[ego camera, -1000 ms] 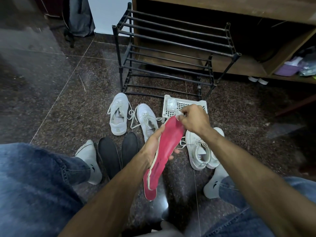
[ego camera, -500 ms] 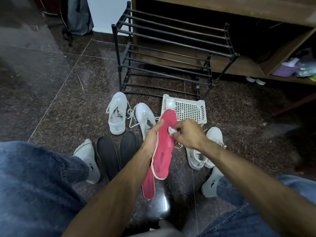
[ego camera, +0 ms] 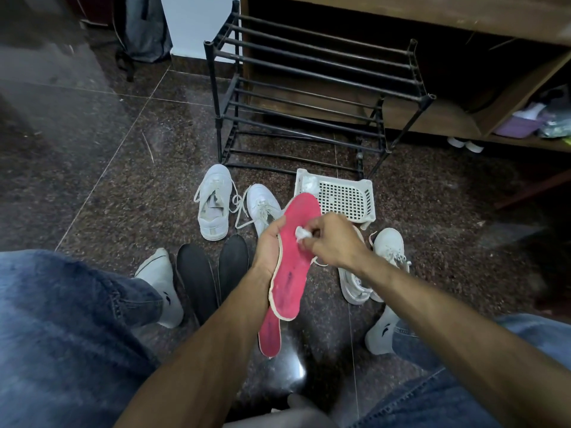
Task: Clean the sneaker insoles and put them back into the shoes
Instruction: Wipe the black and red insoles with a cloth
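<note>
My left hand grips a red insole by its left edge and holds it upright above the floor. My right hand pinches a small white wipe against the insole's upper half. A second red insole lies on the floor under the first, only its heel end showing. Two black insoles lie side by side to the left. Two white sneakers stand beyond them, and another white pair lies to the right, partly hidden by my right arm.
A white perforated plastic basket with a crumpled wipe in its corner sits in front of a black metal shoe rack. A wooden shelf unit stands behind the rack. My legs in jeans and white socks flank the work area on a dark stone floor.
My right hand has slid the wipe from the insole's toe tip down onto its upper half. My left hand has turned the insole so its red face is toward me.
</note>
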`<state>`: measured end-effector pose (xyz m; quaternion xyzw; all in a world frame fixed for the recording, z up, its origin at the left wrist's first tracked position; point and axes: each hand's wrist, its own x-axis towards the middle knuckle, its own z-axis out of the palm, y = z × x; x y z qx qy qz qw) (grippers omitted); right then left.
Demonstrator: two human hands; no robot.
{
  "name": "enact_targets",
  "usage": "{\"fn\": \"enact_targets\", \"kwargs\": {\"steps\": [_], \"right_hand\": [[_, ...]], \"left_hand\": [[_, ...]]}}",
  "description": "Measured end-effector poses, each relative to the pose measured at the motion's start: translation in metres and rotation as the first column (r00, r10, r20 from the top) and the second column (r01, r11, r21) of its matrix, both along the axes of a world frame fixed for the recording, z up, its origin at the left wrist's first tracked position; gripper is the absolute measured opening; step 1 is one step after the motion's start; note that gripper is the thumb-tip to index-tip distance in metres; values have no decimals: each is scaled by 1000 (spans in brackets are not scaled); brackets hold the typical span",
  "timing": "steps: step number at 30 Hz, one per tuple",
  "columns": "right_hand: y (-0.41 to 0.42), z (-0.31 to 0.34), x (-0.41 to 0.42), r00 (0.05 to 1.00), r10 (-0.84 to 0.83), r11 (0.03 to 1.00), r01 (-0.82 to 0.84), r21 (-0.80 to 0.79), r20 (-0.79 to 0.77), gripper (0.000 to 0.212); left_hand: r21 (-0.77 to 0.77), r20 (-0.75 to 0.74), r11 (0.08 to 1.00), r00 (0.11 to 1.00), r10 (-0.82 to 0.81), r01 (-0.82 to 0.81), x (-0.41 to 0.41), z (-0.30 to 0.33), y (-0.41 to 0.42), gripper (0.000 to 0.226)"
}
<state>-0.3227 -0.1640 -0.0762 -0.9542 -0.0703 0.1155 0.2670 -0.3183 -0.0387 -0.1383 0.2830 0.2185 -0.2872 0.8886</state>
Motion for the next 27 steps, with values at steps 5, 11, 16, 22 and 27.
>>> {"fn": "enact_targets", "kwargs": {"steps": [5, 11, 16, 22, 27], "right_hand": [[5, -22, -43, 984, 37, 938, 26, 345, -174, 11], [-7, -11, -3, 994, -53, 999, 53, 4, 96, 20], [6, -16, -16, 971, -191, 906, 230, 354, -142, 13], [5, -19, -37, 994, -45, 951, 74, 301, -101, 13], [0, -8, 21, 974, -205, 965, 184, 186, 98, 12]], "left_hand": [[80, -31, 993, 995, 92, -89, 0, -8, 9, 46], [51, 1, 998, 999, 45, -45, -3, -4, 0, 43], [72, -13, 993, 996, 91, -89, 6, 2, 7, 43], [81, -54, 990, 991, 124, -119, 3, -4, 8, 47], [57, 4, 997, 998, 57, -57, -1, 6, -1, 41]]}}
